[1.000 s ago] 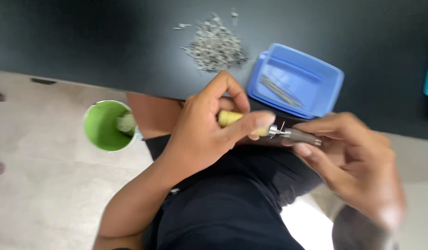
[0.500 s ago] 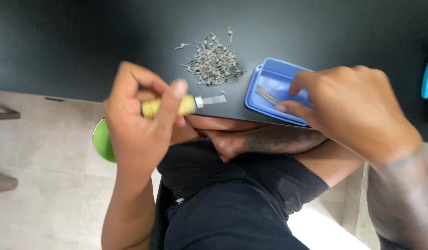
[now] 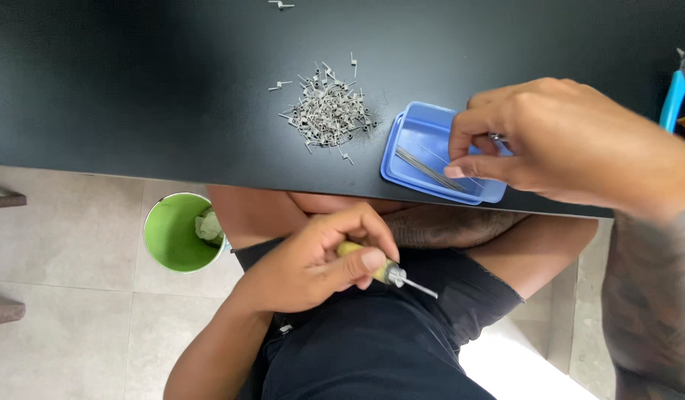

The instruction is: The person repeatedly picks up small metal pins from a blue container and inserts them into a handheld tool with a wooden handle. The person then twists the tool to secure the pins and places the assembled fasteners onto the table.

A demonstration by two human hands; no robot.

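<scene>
Tool: a yellow-handled screwdriver [image 3: 383, 270], its thin metal shaft pointing right, now sits low over the lap, below the blue tray [image 3: 424, 141]; half a second ago it was raised to the bench edge.
Left hand [image 3: 313, 267]: closed around the screwdriver handle.
Right hand [image 3: 557, 144]: thumb and forefinger pinched over the tray's right side, on the thin wires [image 3: 424, 164] inside; it has slid further over the tray.
Pile: small bent metal pieces [image 3: 328, 111] lie left of the tray.
Surface: black bench [image 3: 135, 89].
Room: green cup [image 3: 176, 233] below-left of the tray, on pale tiled floor [image 3: 61, 318].
</scene>
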